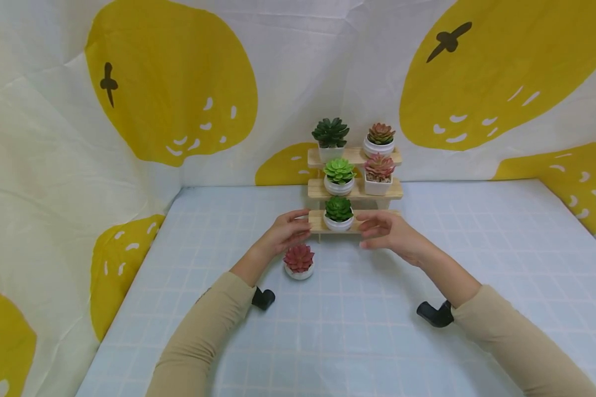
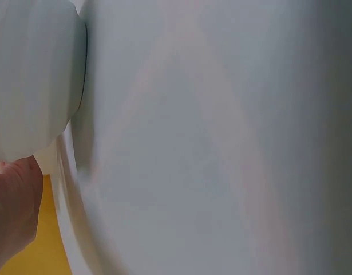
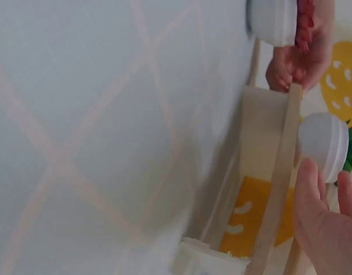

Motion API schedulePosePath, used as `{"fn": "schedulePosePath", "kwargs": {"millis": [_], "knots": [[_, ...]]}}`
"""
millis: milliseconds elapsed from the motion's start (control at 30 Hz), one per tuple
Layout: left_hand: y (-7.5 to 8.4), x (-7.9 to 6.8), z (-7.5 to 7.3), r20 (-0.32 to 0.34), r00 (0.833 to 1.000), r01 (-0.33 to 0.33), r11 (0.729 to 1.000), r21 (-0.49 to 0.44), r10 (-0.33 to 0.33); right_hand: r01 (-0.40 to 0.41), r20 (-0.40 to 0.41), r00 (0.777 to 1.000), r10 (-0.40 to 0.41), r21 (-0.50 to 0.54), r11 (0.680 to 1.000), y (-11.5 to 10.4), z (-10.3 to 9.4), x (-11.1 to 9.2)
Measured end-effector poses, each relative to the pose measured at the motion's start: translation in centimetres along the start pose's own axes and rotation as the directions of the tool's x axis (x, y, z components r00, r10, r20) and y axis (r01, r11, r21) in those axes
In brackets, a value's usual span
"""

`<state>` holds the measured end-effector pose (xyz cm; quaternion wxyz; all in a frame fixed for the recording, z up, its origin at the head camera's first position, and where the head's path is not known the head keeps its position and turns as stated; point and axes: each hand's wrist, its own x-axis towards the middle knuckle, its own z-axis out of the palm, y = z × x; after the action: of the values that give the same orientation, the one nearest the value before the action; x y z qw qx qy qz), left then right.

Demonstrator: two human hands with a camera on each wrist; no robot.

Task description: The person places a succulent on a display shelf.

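A three-step wooden stand (image 1: 317, 222) stands at the back of the table. On its lowest step sits a dark green succulent in a round white pot (image 1: 339, 222). My left hand (image 1: 289, 231) is at the left end of that step, fingertips right at the wood. Below this hand, a red succulent (image 1: 299, 261) in a white pot rests on the table; its pot (image 2: 32, 80) fills the upper left corner of the left wrist view. My right hand (image 1: 389, 234) is to the right of the green succulent, fingers loosely bent, fingertips close to its pot (image 3: 323, 146) in the right wrist view.
The middle step bears a light green succulent (image 1: 339, 175) and a pink one (image 1: 379, 173) in a square pot. On top are a dark green succulent (image 1: 330, 138) and a reddish one (image 1: 379, 140). A lemon-print cloth (image 1: 298, 71) hangs behind the table.
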<state>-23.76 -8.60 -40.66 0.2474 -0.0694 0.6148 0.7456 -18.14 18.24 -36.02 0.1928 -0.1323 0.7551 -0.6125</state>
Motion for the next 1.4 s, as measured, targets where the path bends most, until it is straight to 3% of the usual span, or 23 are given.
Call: {"fn": "schedulePosePath", "kwargs": {"millis": [600, 933, 1400], "knots": [[-0.1, 0.0, 0.0, 0.005, 1.000, -0.016, 1.000, 0.010, 0.016, 0.030, 0.081, 0.996, -0.034, 0.048, 0.998, 1.0, 2.7, 0.3], [-0.2, 0.0, 0.0, 0.017, 0.999, -0.037, 0.999, 0.001, 0.037, 0.022, 0.175, 0.984, -0.035, 0.076, 0.997, 1.5, 4.7, 1.3], [-0.1, -0.1, -0.1, 0.021, 1.000, -0.023, 1.000, -0.015, 0.023, -0.020, 0.186, 0.982, 0.019, 0.008, 1.000, 1.7, 7.3, 3.2]]}}
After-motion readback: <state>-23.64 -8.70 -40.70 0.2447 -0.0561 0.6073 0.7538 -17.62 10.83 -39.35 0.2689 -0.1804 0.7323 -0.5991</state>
